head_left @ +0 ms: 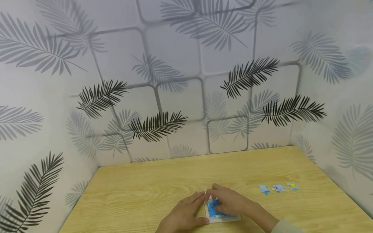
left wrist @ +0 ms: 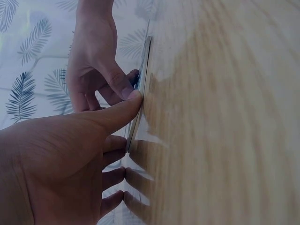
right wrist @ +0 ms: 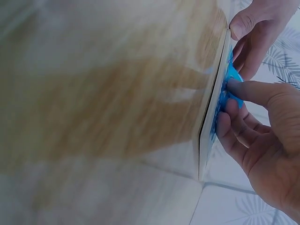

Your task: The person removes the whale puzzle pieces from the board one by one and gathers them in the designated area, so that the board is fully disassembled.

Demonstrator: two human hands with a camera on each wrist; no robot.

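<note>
A small puzzle board [head_left: 224, 220] with a pale rim and a blue picture lies flat on the table. My left hand [head_left: 183, 212] rests along its left side, with the thumb touching the near corner and the other fingers stretched toward the far corner. Over the board, my right hand [head_left: 233, 201] pinches a blue puzzle piece [right wrist: 233, 73] between thumb and fingers. That piece stands tilted up from the board's face in the right wrist view, and the fingers cover much of it. In the left wrist view the board [left wrist: 146, 61] shows edge-on.
Three loose puzzle pieces lie in a row to the right: a blue one [head_left: 264, 188], one with a pink spot [head_left: 278, 188] and one with a yellow shape [head_left: 292, 185]. The wood-grain table [head_left: 140, 191] meets a leaf-patterned wall [head_left: 180, 136] at the back.
</note>
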